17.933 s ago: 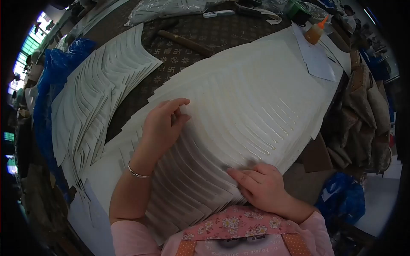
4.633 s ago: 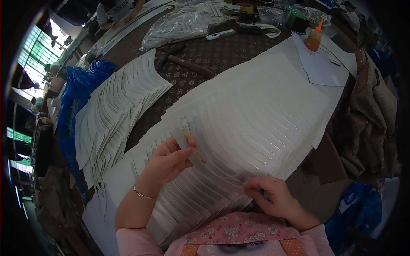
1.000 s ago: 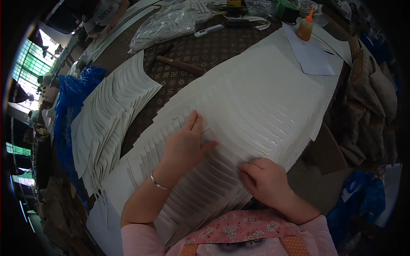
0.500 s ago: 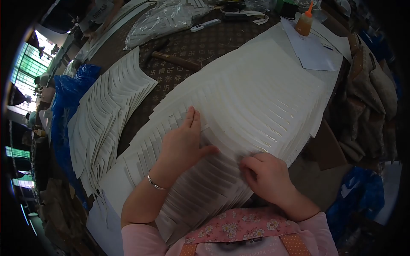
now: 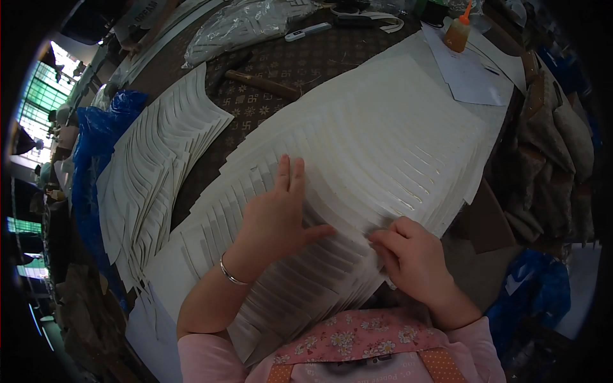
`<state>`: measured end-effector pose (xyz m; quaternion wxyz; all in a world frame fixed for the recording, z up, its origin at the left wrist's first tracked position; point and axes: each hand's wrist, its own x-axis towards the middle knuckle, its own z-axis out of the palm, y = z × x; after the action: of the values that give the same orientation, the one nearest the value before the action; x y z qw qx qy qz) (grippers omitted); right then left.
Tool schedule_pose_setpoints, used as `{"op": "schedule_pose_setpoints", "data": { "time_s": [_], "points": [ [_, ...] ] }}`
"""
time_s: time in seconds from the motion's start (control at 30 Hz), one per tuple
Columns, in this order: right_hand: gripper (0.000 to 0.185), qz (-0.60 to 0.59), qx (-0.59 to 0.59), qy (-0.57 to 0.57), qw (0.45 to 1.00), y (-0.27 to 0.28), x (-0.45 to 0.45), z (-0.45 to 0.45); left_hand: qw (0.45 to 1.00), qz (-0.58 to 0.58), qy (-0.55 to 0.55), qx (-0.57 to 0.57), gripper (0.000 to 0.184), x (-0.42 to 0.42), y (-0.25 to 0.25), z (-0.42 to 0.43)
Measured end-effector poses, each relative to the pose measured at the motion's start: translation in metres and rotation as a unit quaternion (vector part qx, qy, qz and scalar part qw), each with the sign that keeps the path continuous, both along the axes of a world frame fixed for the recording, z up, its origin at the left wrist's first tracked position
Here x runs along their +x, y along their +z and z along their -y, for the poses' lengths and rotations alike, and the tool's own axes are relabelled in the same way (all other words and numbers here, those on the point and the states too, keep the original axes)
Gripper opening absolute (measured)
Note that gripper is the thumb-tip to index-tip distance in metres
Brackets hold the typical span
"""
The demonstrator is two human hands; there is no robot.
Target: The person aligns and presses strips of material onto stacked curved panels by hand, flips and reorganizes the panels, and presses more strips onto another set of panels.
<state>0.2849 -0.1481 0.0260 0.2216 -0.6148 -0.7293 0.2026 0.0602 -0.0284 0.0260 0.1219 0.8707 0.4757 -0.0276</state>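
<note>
A wide fan of overlapping white strips [image 5: 281, 281] lies in front of me, on large pale sheets [image 5: 389, 96] marked with curved, glossy glue-like lines. My left hand [image 5: 274, 214] rests palm down on the strips, its first fingers stretched forward and slightly apart, the thumb out to the right. At the right end of the strips, my right hand [image 5: 412, 258] is closed in a pinch at the edge of a white strip. Its fingers partly hide that end. To the left is a second stack of curved white strips [image 5: 159, 153].
A glue bottle with an orange tip [image 5: 456, 35] stands on white paper at the far right. A wooden-handled tool [image 5: 263, 84], a box cutter [image 5: 308, 32] and a clear plastic bag [image 5: 246, 25] lie at the back. Brown cloth bundles [image 5: 543, 140] crowd the right side.
My right hand has shifted slightly to the right along the strip's end. The first fingers of my left hand have spread a little, while its palm stays almost in place.
</note>
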Motion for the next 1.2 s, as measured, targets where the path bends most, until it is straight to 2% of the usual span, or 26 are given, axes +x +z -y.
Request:
{"op": "schedule_pose_setpoints", "data": {
  "time_s": [0.03, 0.17, 0.27, 0.5, 0.57, 0.6, 0.67, 0.7, 0.77, 0.8, 0.83, 0.87, 0.9, 0.93, 0.97, 1.0, 1.07, 1.13, 1.2],
  "points": [
    [0.018, -0.017, 0.005, -0.035, 0.999, 0.001, 0.001, 0.001, 1.000, 0.000, 0.005, -0.016, 0.123, 0.002, 0.002, 0.000],
    [0.018, -0.022, 0.015, -0.036, 0.999, 0.003, -0.004, -0.001, 0.997, -0.034, 0.021, -0.067, 0.127, 0.013, 0.014, 0.000],
    [0.018, -0.020, 0.034, -0.005, 0.999, -0.003, -0.010, -0.005, 0.999, -0.045, 0.001, -0.012, 0.126, 0.012, 0.007, 0.004],
    [0.018, 0.031, 0.050, 0.046, 0.997, -0.014, -0.011, -0.008, 0.999, -0.049, 0.002, -0.011, 0.124, 0.010, 0.006, 0.004],
    [0.018, 0.053, 0.058, 0.066, 0.995, -0.015, -0.011, -0.008, 0.998, 0.053, 0.006, -0.030, 0.116, -0.001, 0.003, 0.000],
    [0.020, 0.060, 0.070, 0.072, 0.993, -0.016, -0.010, -0.008, 0.998, 0.053, 0.007, -0.027, 0.116, -0.010, 0.000, -0.005],
    [0.022, 0.066, 0.086, 0.079, 0.991, -0.018, -0.005, -0.006, 0.963, 0.253, 0.057, -0.066, 0.090, -0.028, -0.001, -0.018],
    [0.026, 0.054, 0.088, 0.080, 0.991, -0.020, -0.001, -0.005, 0.964, 0.254, 0.057, -0.062, 0.090, -0.033, 0.005, -0.017],
    [0.030, 0.041, 0.092, 0.081, 0.992, -0.019, -0.002, -0.002, 0.851, 0.459, 0.216, -0.136, 0.056, -0.042, 0.021, -0.014],
    [0.033, 0.013, 0.094, 0.077, 0.993, -0.016, -0.003, 0.000, 0.851, 0.459, 0.216, -0.135, 0.056, -0.050, 0.025, -0.015],
    [0.037, -0.015, 0.094, 0.074, 0.993, -0.014, -0.005, 0.003, 0.741, 0.584, 0.180, -0.278, 0.046, -0.058, 0.027, -0.016],
    [0.037, -0.015, 0.094, 0.076, 0.993, -0.013, -0.011, 0.005, 0.595, 0.680, 0.136, -0.406, 0.040, -0.063, 0.029, -0.016],
    [0.037, -0.116, 0.083, 0.089, 0.986, -0.012, -0.022, 0.006, 0.595, 0.681, 0.137, -0.405, 0.040, -0.059, 0.029, -0.012],
    [0.037, -0.216, 0.072, 0.102, 0.968, -0.010, -0.030, 0.006, 0.544, 0.694, 0.150, -0.448, 0.040, -0.049, 0.028, -0.006],
    [0.037, -0.217, 0.074, 0.104, 0.968, -0.007, -0.037, 0.005, 0.491, 0.703, 0.162, -0.489, 0.040, -0.039, 0.028, 0.000],
    [0.037, -0.232, 0.065, 0.123, 0.963, -0.002, -0.042, 0.004, 0.492, 0.703, 0.162, -0.487, 0.040, -0.030, 0.026, 0.004],
    [0.037, -0.248, 0.057, 0.141, 0.957, -0.001, -0.044, 0.006, 0.458, 0.706, 0.191, -0.506, 0.041, -0.016, 0.022, 0.012],
    [0.039, -0.285, -0.046, 0.142, 0.947, -0.007, -0.038, 0.011, 0.476, 0.704, 0.193, -0.491, 0.041, -0.008, 0.024, 0.016],
    [0.038, -0.284, -0.060, 0.127, 0.948, -0.004, -0.029, 0.012, 0.494, 0.703, 0.195, -0.474, 0.041, -0.004, 0.028, 0.016]
  ]
}}
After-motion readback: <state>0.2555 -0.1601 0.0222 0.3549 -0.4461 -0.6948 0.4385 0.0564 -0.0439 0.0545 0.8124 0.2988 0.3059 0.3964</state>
